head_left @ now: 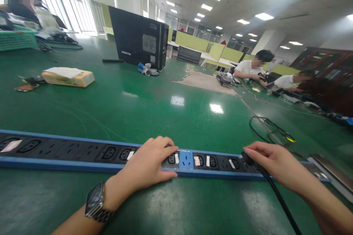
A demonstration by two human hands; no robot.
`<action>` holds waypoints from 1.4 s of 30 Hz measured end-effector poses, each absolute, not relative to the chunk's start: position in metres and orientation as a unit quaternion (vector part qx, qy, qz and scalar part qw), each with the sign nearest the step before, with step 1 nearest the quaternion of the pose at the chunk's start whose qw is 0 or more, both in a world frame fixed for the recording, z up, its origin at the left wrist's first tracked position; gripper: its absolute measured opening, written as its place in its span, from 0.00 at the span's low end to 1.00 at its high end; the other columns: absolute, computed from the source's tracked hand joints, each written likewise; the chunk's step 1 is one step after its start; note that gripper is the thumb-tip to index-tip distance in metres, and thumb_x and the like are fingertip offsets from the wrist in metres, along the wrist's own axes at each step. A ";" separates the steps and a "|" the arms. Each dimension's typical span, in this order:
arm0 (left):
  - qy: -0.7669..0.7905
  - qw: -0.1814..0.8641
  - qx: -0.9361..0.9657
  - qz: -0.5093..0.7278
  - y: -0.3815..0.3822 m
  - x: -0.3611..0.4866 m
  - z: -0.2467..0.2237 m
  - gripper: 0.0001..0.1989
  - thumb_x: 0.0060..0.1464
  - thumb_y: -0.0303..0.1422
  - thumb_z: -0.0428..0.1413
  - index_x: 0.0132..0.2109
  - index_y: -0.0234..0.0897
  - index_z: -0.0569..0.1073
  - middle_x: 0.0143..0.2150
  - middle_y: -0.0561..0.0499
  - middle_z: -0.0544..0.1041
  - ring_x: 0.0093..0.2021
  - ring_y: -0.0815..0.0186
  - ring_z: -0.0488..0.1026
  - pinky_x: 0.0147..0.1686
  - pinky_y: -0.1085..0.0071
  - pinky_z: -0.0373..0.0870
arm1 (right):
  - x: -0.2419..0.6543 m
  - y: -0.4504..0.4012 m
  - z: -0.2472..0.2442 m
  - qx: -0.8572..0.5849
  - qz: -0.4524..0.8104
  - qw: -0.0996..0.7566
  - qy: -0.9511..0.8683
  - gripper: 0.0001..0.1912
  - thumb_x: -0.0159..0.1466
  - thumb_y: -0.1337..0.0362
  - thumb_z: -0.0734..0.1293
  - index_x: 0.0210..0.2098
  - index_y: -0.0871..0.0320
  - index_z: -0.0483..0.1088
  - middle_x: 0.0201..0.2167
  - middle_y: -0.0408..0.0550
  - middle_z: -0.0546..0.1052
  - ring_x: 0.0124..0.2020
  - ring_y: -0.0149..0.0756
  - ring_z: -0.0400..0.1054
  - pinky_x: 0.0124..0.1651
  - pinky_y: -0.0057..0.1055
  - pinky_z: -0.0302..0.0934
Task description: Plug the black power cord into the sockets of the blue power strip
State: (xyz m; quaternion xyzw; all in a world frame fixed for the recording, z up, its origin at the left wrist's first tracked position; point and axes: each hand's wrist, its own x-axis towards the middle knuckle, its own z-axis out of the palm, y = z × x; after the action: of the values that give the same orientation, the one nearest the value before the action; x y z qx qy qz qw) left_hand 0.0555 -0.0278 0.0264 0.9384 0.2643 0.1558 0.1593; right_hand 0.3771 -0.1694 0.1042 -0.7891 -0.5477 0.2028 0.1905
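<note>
A long power strip (160, 173) with a blue edge and black sockets lies across the green table. My left hand (154, 159), with a watch on the wrist, rests over the strip left of its blue socket (186, 160), thumb and fingers apart across its width. My right hand (268, 159) pinches a black plug (247, 158) at the strip's right part. The plug's black cable (281, 198) runs down toward the bottom edge. Whether the plug sits in a socket is hard to tell.
A black computer case (138, 38) stands behind, with gloves (148, 69) beside it. A tissue pack (68, 77) lies left, a green basket (18, 39) far left. A coiled cable (268, 126) lies right. People sit at the far right and far left.
</note>
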 end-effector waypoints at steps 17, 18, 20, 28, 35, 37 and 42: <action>0.261 0.155 0.942 0.146 -0.028 0.055 0.027 0.27 0.46 0.42 0.64 0.53 0.43 0.70 0.51 0.49 0.70 0.49 0.57 0.67 0.48 0.59 0.64 | 0.361 -0.154 0.067 -0.756 0.234 0.189 -0.582 0.20 0.64 0.48 0.59 0.32 0.55 0.73 0.29 0.43 0.76 0.33 0.37 0.68 0.37 0.31 0.57; 0.261 0.156 0.942 0.144 -0.028 0.055 0.027 0.27 0.46 0.42 0.64 0.53 0.43 0.70 0.51 0.49 0.70 0.49 0.57 0.67 0.48 0.58 0.64 | 0.361 -0.154 0.066 -0.754 0.234 0.187 -0.584 0.20 0.64 0.48 0.59 0.32 0.56 0.73 0.29 0.43 0.76 0.33 0.36 0.68 0.37 0.30 0.57; 0.260 0.157 0.942 0.142 -0.028 0.056 0.028 0.27 0.46 0.42 0.64 0.53 0.43 0.70 0.51 0.49 0.70 0.49 0.57 0.67 0.48 0.58 0.64 | 0.362 -0.153 0.065 -0.754 0.235 0.185 -0.585 0.20 0.64 0.48 0.59 0.32 0.56 0.73 0.28 0.42 0.76 0.33 0.36 0.68 0.36 0.30 0.57; 0.263 0.150 0.943 0.142 -0.027 0.057 0.028 0.27 0.46 0.42 0.64 0.54 0.43 0.70 0.51 0.49 0.70 0.49 0.57 0.67 0.48 0.59 0.64 | 0.368 -0.152 0.063 -0.759 0.234 0.184 -0.579 0.20 0.64 0.47 0.59 0.31 0.56 0.72 0.26 0.42 0.74 0.31 0.35 0.67 0.34 0.29 0.56; 0.263 0.151 0.941 0.149 -0.026 0.057 0.028 0.27 0.46 0.42 0.64 0.54 0.44 0.70 0.51 0.49 0.70 0.49 0.57 0.67 0.48 0.60 0.64 | 0.367 -0.152 0.064 -0.751 0.249 0.189 -0.582 0.20 0.64 0.49 0.59 0.31 0.57 0.72 0.27 0.43 0.74 0.31 0.35 0.67 0.34 0.28 0.58; 0.261 0.152 0.941 0.151 -0.027 0.057 0.028 0.27 0.46 0.42 0.64 0.54 0.44 0.70 0.51 0.49 0.71 0.49 0.57 0.67 0.48 0.60 0.65 | 0.366 -0.151 0.064 -0.754 0.245 0.188 -0.579 0.20 0.64 0.49 0.59 0.30 0.58 0.72 0.26 0.43 0.74 0.30 0.35 0.67 0.33 0.28 0.58; 0.260 0.154 0.941 0.152 -0.028 0.055 0.027 0.27 0.46 0.42 0.64 0.54 0.44 0.70 0.51 0.48 0.71 0.49 0.56 0.67 0.48 0.59 0.65 | 0.367 -0.150 0.063 -0.767 0.228 0.179 -0.573 0.19 0.63 0.50 0.59 0.29 0.58 0.72 0.24 0.42 0.73 0.29 0.34 0.65 0.32 0.28 0.56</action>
State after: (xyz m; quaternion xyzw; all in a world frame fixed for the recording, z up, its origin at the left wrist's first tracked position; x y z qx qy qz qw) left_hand 0.0554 -0.0277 0.0275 0.9410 0.2598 0.1522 0.1542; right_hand 0.3674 -0.1501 0.0635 -0.7667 -0.5728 0.2281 0.1790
